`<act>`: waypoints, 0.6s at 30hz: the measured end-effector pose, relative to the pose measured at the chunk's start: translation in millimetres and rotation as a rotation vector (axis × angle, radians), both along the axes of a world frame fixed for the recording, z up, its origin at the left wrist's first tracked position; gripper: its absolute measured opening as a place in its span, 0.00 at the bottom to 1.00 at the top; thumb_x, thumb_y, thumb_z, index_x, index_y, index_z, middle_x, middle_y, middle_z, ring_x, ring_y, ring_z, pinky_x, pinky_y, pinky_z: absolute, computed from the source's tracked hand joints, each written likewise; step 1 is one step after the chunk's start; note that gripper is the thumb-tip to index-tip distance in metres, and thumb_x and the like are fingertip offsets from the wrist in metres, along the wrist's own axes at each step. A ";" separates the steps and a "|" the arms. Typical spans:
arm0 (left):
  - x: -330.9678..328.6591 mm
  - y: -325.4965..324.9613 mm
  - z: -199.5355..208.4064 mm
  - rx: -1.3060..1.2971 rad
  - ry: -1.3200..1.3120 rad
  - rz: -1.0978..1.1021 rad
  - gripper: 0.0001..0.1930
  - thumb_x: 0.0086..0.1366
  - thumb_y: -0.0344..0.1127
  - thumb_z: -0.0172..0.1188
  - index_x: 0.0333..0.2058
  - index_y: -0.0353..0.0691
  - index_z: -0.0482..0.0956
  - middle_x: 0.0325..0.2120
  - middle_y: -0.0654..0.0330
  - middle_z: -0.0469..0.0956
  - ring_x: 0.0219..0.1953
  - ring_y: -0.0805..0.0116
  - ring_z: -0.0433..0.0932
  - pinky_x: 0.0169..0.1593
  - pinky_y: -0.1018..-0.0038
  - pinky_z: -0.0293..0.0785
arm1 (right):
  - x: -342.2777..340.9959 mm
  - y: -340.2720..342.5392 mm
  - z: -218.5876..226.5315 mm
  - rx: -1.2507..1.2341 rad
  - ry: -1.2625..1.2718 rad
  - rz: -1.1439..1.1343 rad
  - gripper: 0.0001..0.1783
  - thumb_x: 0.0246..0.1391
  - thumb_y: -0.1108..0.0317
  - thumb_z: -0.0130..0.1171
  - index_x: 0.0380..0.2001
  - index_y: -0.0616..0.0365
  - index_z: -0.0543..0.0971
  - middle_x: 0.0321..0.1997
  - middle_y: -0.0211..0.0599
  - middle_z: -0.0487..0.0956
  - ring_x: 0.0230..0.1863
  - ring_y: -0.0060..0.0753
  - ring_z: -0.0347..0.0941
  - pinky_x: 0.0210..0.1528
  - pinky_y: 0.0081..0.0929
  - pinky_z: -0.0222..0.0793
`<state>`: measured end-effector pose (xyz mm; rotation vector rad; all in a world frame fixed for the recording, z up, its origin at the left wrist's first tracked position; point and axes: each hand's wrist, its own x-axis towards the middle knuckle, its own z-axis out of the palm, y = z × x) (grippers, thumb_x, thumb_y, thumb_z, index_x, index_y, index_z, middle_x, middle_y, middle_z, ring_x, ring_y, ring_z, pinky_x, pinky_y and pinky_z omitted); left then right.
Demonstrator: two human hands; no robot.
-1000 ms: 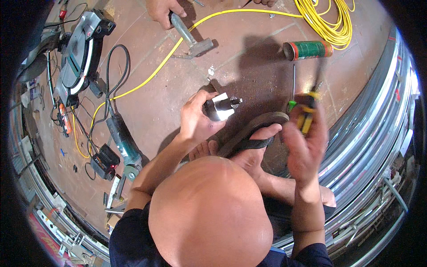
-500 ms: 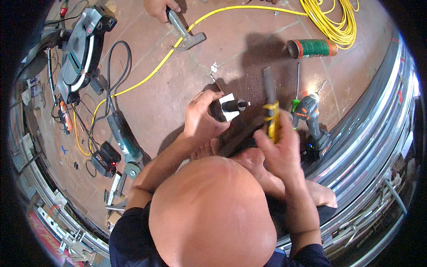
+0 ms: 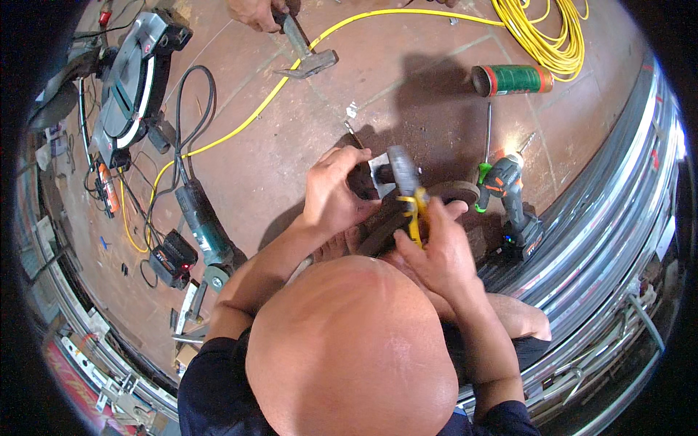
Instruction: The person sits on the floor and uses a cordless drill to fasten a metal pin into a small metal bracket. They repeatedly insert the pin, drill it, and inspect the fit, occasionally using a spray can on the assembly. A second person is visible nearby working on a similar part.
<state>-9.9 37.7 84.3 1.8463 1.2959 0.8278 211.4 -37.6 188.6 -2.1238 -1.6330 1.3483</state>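
My left hand (image 3: 331,185) curves its fingers and thumb around a small white bracket-like piece (image 3: 379,174) that earlier showed a black cylindrical part with a metal tip. My right hand (image 3: 443,247) grips a hand tool with a yellow-and-black handle (image 3: 414,214). The tool's grey metal end (image 3: 404,168) is blurred and overlaps the piece in my left hand, hiding the black part. Whether they touch, I cannot tell. Beneath both hands lies a dark brown bar with a rounded end (image 3: 462,193).
At the top, another person's hand (image 3: 254,13) holds a hammer (image 3: 313,64). A cordless drill (image 3: 512,200), a green-handled screwdriver (image 3: 488,138) and a green tube (image 3: 512,80) lie right. Left are an angle grinder (image 3: 203,221), a saw (image 3: 134,87) and a yellow cable (image 3: 254,116).
My right hand has swung the yellow-handled tool left, bringing its end over the piece in my left hand. My left hand stays nearly in place. The other person's hand has shifted slightly.
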 end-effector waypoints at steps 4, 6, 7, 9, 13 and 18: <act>3.5 -7.0 -0.5 -0.114 -0.081 -0.019 0.33 0.45 0.30 0.90 0.52 0.32 0.88 0.49 0.50 0.91 0.55 0.58 0.91 0.61 0.65 0.85 | 6.0 -7.1 20.8 0.132 0.313 -0.198 0.23 0.65 0.70 0.70 0.60 0.62 0.76 0.47 0.36 0.82 0.45 0.35 0.80 0.50 0.36 0.79; 6.1 -9.1 -1.2 -0.120 -0.107 -0.023 0.34 0.45 0.29 0.90 0.53 0.31 0.88 0.50 0.50 0.91 0.56 0.60 0.90 0.63 0.65 0.84 | 22.7 1.0 40.7 0.343 0.360 -0.342 0.23 0.66 0.71 0.68 0.61 0.60 0.75 0.49 0.33 0.80 0.41 0.29 0.77 0.43 0.30 0.77; 6.5 -9.6 -1.3 -0.147 -0.126 -0.015 0.34 0.45 0.29 0.90 0.54 0.30 0.88 0.51 0.50 0.90 0.57 0.61 0.89 0.63 0.65 0.84 | 30.5 3.9 50.9 0.430 0.414 -0.458 0.25 0.66 0.71 0.67 0.64 0.60 0.75 0.50 0.32 0.79 0.40 0.25 0.75 0.41 0.27 0.74; 6.6 -8.5 -1.5 -0.150 -0.162 -0.020 0.34 0.45 0.28 0.89 0.54 0.29 0.87 0.53 0.50 0.90 0.57 0.62 0.89 0.63 0.66 0.84 | 43.1 6.7 66.8 0.572 0.592 -0.635 0.28 0.66 0.71 0.66 0.67 0.59 0.73 0.51 0.32 0.79 0.37 0.21 0.71 0.36 0.23 0.70; 6.6 -6.7 -0.5 -0.123 -0.216 -0.008 0.34 0.46 0.27 0.89 0.53 0.29 0.87 0.52 0.49 0.90 0.57 0.62 0.89 0.64 0.66 0.83 | 38.8 7.7 52.7 0.408 0.511 -0.419 0.26 0.64 0.66 0.71 0.61 0.60 0.76 0.55 0.37 0.83 0.39 0.38 0.78 0.41 0.37 0.75; 6.0 -8.2 -2.9 -0.188 -0.282 -0.014 0.34 0.45 0.28 0.90 0.53 0.31 0.87 0.53 0.49 0.91 0.57 0.61 0.89 0.64 0.66 0.83 | 6.1 -3.6 19.9 -0.103 0.099 -0.059 0.27 0.63 0.64 0.73 0.59 0.64 0.75 0.42 0.66 0.86 0.48 0.77 0.86 0.50 0.57 0.84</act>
